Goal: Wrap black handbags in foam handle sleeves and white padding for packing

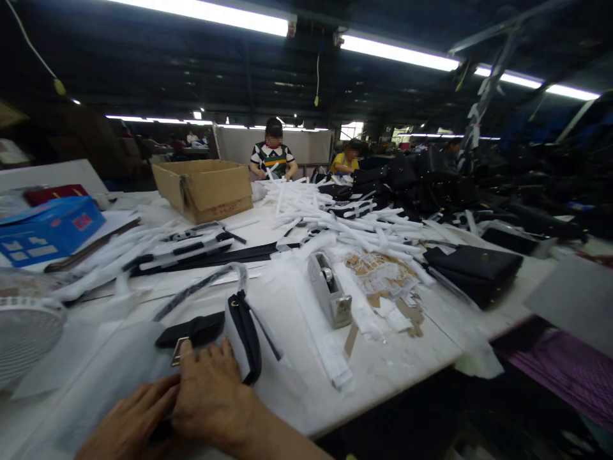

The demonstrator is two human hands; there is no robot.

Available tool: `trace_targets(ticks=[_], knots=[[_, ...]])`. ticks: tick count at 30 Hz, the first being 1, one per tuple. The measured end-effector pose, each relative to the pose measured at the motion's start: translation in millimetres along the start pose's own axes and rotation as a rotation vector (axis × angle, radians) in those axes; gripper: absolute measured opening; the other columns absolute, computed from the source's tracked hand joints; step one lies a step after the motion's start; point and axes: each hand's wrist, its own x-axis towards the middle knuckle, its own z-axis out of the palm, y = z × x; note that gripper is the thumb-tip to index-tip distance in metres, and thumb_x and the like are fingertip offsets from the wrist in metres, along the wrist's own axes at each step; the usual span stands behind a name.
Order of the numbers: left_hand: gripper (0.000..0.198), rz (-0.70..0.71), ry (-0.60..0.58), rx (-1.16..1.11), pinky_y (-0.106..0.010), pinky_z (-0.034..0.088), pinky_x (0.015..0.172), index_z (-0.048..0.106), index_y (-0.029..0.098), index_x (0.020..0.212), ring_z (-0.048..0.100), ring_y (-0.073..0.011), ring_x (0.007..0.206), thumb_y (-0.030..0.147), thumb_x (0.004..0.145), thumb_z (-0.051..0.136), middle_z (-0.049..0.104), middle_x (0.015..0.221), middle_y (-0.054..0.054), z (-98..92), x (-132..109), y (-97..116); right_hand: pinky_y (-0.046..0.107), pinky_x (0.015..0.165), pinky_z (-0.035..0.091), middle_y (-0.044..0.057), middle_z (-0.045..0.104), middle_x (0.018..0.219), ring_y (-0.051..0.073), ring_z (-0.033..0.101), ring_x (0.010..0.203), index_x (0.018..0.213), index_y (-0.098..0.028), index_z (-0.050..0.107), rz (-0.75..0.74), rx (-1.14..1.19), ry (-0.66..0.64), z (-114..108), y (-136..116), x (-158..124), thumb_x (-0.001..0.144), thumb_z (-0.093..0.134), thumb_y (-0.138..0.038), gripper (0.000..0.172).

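A black leather handbag partly sleeved in white foam sheeting (243, 335) is found on a white-covered worktable (393, 364), pressed by the right hand (213, 399) with fingers spread open, while the left hand (127, 421) is seen alongside, its hold undeterminable.

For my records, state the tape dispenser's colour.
Tape dispenser: grey, shown best in the head view.

Black bag flap (191, 330), white plastic sheet (110, 377), buckle perhaps gold (178, 351), grey tape dispenser (328, 287), blue box (50, 231)
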Motion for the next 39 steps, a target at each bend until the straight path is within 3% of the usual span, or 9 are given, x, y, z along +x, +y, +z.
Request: trace_targets(ticks=[3,6,9,13,19,26,28,33,39], knots=[[0.041,-0.041,-0.014,0.000,-0.038,0.054,0.087,0.070,0.030,0.108,0.065,-0.0284,0.103,0.026,0.068,0.060,0.070,0.114,-0.005,-2.0,0,7,0.054,0.101,0.043,0.023,0.062,0.121,0.034,0.060,0.114,0.143,-0.005,0.034,0.041,-0.028,-0.027,-9,-7,10,0.082,0.056,-0.026,0.068],[0.038,-0.069,-0.023,0.023,-0.039,0.052,0.089,0.071,0.028,0.104,0.064,-0.0296,0.105,0.025,0.069,0.058,0.068,0.118,-0.007,-3.3,1,13,0.049,0.084,0.054,0.023,0.054,0.132,0.033,0.061,0.108,0.127,-0.009,0.051,0.100,-0.158,0.004,-13,-17,24,0.084,0.056,-0.023,0.045],[0.036,-0.067,-0.016,0.028,-0.039,0.050,0.087,0.071,0.028,0.102,0.064,-0.0283,0.100,0.020,0.070,0.057,0.070,0.111,-0.006,-5.8,1,19,0.044,0.074,0.057,0.022,0.053,0.130,0.031,0.062,0.102,0.117,-0.009,0.055,0.024,-0.291,0.037,-11,-21,41,0.081,0.063,-0.026,0.040],[0.051,-0.049,0.005,0.045,-0.041,0.048,0.086,0.068,0.029,0.110,0.063,-0.0286,0.099,0.008,0.065,0.055,0.071,0.106,-0.004,-9.5,0,24,0.041,0.074,0.055,0.015,0.063,0.107,0.027,0.064,0.093,0.110,-0.011,0.053,-0.092,-0.379,0.085,-5,-16,58,0.083,0.061,-0.026,0.032],[0.051,-0.023,0.087,0.062,-0.038,0.047,0.083,0.064,0.022,0.111,0.062,-0.0259,0.092,0.001,0.066,0.053,0.070,0.101,-0.006,-18.6,-2,36,0.040,0.077,0.050,0.012,0.067,0.101,0.026,0.064,0.090,0.102,-0.015,0.057,-0.189,-0.412,0.123,-4,-6,58,0.087,0.054,-0.025,0.018],[0.056,-0.025,0.169,0.048,-0.037,0.044,0.080,0.059,0.019,0.114,0.061,-0.0239,0.093,-0.006,0.064,0.050,0.069,0.106,-0.006,-30.3,-1,55,0.029,0.086,0.044,0.005,0.071,0.098,0.019,0.063,0.095,0.102,-0.019,0.063,-0.055,-0.171,0.210,-6,8,46,0.093,0.052,-0.021,0.013],[0.051,0.001,0.219,0.050,-0.037,0.044,0.078,0.059,0.018,0.112,0.062,-0.0231,0.091,-0.006,0.068,0.049,0.070,0.105,-0.005,-30.0,-1,56,0.027,0.087,0.043,0.004,0.070,0.099,0.018,0.062,0.096,0.098,-0.019,0.063,-0.098,-0.162,0.180,-5,9,42,0.092,0.055,-0.020,0.010],[0.031,0.005,0.355,0.076,-0.036,0.042,0.079,0.063,0.018,0.104,0.061,-0.0213,0.086,0.002,0.085,0.044,0.070,0.098,-0.005,-25.7,-2,58,0.026,0.079,0.042,0.005,0.068,0.097,0.017,0.060,0.092,0.096,-0.019,0.064,-0.191,-0.290,-0.054,-7,9,34,0.090,0.052,-0.014,0.014],[0.026,-0.025,0.382,0.076,-0.037,0.040,0.075,0.064,0.018,0.099,0.058,-0.0212,0.080,0.007,0.092,0.042,0.067,0.088,-0.004,-21.3,-1,60,0.028,0.073,0.041,0.004,0.071,0.091,0.019,0.064,0.085,0.092,-0.021,0.065,-0.218,-0.349,-0.160,-15,12,34,0.087,0.057,-0.018,0.010]])
